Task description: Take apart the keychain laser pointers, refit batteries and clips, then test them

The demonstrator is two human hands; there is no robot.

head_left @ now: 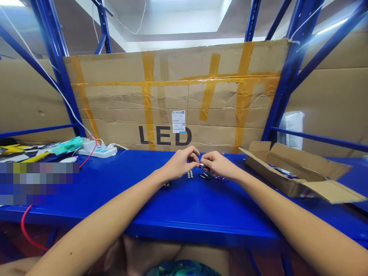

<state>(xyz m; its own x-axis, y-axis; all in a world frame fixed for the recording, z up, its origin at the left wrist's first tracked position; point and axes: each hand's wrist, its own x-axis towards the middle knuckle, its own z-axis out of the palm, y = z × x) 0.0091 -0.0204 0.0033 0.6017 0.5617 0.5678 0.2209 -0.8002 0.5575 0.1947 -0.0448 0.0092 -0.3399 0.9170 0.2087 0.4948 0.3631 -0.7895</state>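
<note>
Above the blue tabletop (184, 214) my two hands meet, fingertips close together. Between them shows a small shiny piece, red and silver (200, 165), too small to name. My left hand (182, 163) is closed in a pinch at its left end. From the other side, the thumb and fingers of my right hand (217, 164) pinch it too. Just below my left hand lie small round silvery pieces (190, 174) in short rows. Under my right hand rest coloured loop-shaped pieces (204, 175), partly covered. A small dark item (167, 184) is half hidden behind my left forearm.
An open cardboard box (276, 178) with shiny items inside stands at the right. On the left are a white power strip (100, 150), a red cable (91, 151) and a pile of tools and packets (43, 149). A large taped carton (120, 103) closes off the back.
</note>
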